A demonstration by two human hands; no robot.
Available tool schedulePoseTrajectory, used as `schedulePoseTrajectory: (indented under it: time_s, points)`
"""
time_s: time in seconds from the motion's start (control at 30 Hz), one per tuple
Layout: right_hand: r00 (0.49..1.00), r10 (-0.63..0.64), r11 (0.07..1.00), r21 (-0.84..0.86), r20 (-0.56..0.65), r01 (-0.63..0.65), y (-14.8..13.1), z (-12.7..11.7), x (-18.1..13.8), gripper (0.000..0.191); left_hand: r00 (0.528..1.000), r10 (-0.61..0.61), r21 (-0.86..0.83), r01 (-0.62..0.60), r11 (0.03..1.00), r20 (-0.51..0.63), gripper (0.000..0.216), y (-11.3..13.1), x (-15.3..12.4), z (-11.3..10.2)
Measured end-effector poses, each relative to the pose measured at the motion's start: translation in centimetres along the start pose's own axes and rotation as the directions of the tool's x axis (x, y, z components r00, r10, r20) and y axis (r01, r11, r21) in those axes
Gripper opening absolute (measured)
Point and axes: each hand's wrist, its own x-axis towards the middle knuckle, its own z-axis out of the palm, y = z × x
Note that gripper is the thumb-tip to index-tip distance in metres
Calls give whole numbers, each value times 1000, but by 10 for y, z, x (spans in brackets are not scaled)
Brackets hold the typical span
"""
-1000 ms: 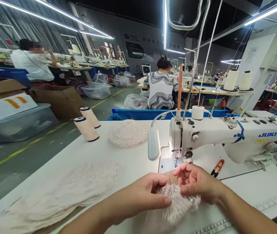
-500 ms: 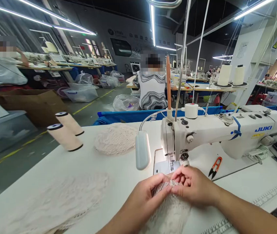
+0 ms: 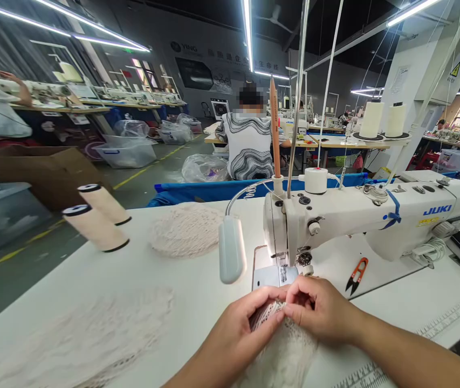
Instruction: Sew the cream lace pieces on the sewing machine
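Note:
Both my hands pinch a piece of cream openwork knit fabric [image 3: 282, 353] just in front of the needle plate of a white JUKI sewing machine [image 3: 359, 215]. My left hand [image 3: 240, 334] grips its upper edge from the left. My right hand [image 3: 318, 310] grips the same edge from the right, fingers curled. The fabric hangs down toward me over the white table [image 3: 181, 291].
A flat heap of the same knit [image 3: 92, 334] lies at the left, a round pile [image 3: 185, 229] further back. Two thread cones [image 3: 96, 218] lie on the table's left edge. Orange snips [image 3: 357, 274] rest beside the machine. Its lamp [image 3: 232, 250] hangs left. Other people sit at stations beyond.
My hands have drawn closer together and nearer the needle plate, bunching the knit edge between them. The view has shifted slightly right and down.

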Motion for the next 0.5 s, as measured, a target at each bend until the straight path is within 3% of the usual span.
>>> schedulePoseTrajectory:
  time_s: [0.17,0.33,0.5]
  points:
    - [1000,-11,999,-37,-11,11,0,1,1,11,999,-16,67,19,998,-43,47,-7,1,1]
    - [994,-90,976,-204,-68,75,5,6,1,13,997,21,158,-9,987,-74,49,-11,4,2]
    - [991,-103,912,-405,-89,59,8,9,5,17,993,28,400,20,916,-115,45,-16,11,4]
